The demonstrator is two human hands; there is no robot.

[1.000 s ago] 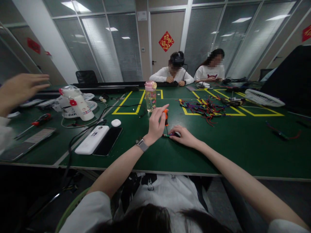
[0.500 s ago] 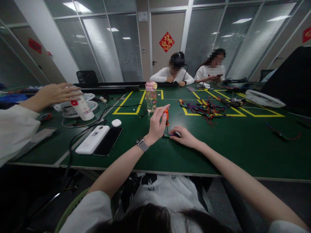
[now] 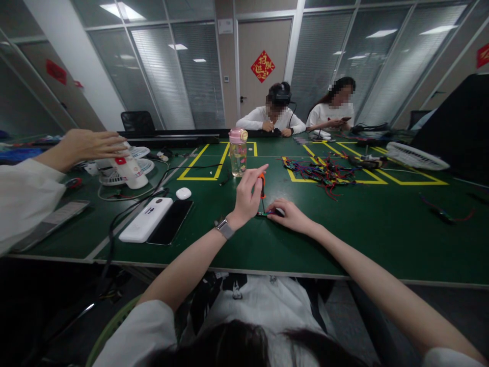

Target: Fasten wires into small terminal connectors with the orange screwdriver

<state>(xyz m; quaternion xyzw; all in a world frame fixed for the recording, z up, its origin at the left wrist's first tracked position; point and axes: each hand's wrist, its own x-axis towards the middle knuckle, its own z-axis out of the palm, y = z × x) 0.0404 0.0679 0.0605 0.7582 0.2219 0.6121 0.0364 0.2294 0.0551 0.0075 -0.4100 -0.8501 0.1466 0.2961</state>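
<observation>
My left hand [image 3: 247,198] is closed around an orange and black screwdriver [image 3: 262,186], held upright with its shaft pointing down. The shaft's tip meets a small green circuit board [image 3: 262,214] lying on the table. My right hand [image 3: 287,214] pinches the board's right end between thumb and fingers and rests on the tabletop. Part of the board and a dark thing under the right fingers are hidden. Beyond my left hand stands a clear bottle with a pink lid [image 3: 238,153].
Left of my hands lie a white power bank [image 3: 146,219], a black phone [image 3: 170,222] and a white earbud case [image 3: 183,193]. A heap of wired boards [image 3: 321,169] lies at the right. A co-worker's hand [image 3: 86,148] holds a white cup [image 3: 132,171]. Two people sit opposite.
The screwdriver's handle looks slightly turned in my left hand. My right hand keeps its place on the board. At the left, the co-worker's hand and cup have shifted slightly.
</observation>
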